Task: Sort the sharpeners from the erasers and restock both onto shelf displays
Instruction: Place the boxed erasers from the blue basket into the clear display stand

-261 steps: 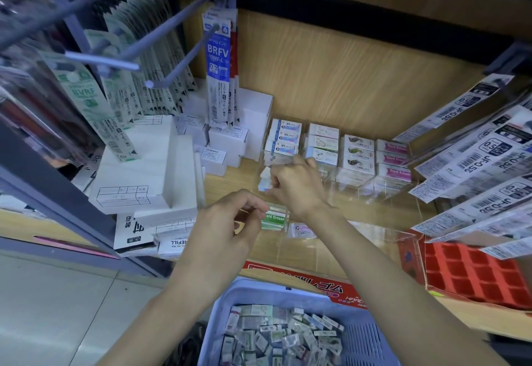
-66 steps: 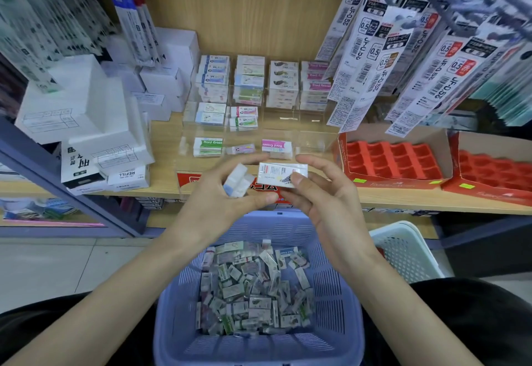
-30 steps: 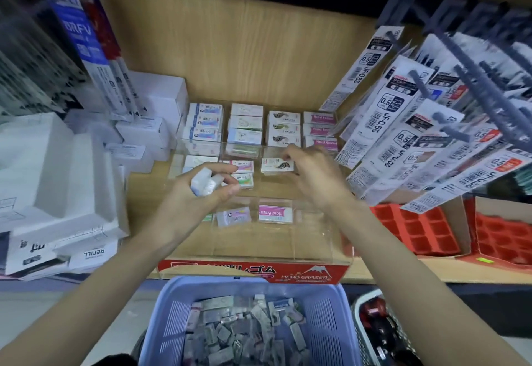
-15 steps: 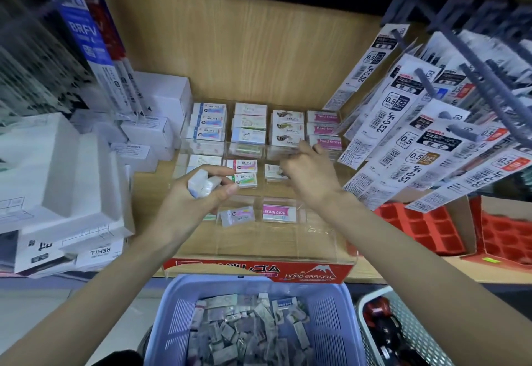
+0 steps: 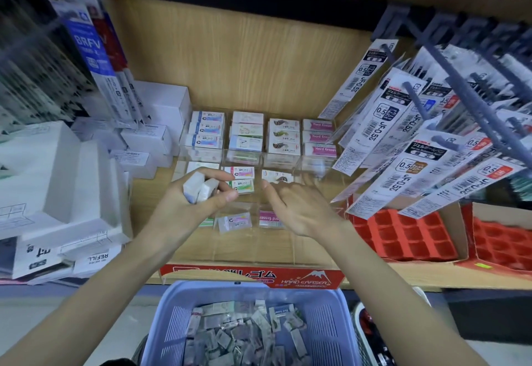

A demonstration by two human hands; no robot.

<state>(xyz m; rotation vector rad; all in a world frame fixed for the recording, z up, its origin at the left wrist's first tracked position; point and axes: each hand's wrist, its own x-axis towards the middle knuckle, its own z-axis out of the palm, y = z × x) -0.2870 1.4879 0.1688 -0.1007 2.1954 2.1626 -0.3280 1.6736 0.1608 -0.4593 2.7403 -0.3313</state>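
A clear eraser display tray with a red front label sits on the wooden shelf, its back rows stacked with boxed erasers. My left hand grips two white wrapped erasers above the tray's left side. My right hand hovers over the tray's middle, fingers relaxed and holding nothing. Just beyond its fingertips a white eraser lies in a middle compartment. Below the shelf edge, a blue basket holds several loose wrapped erasers.
White refill boxes are stacked on the shelf's left. Hanging pen refill packs crowd the right on hooks, close to my right arm. Red compartment trays sit at the shelf's right. A second white basket stands right of the blue one.
My right hand set the white eraser down in the middle compartment and has drawn back toward me, empty. My left hand stays in place with its two erasers.
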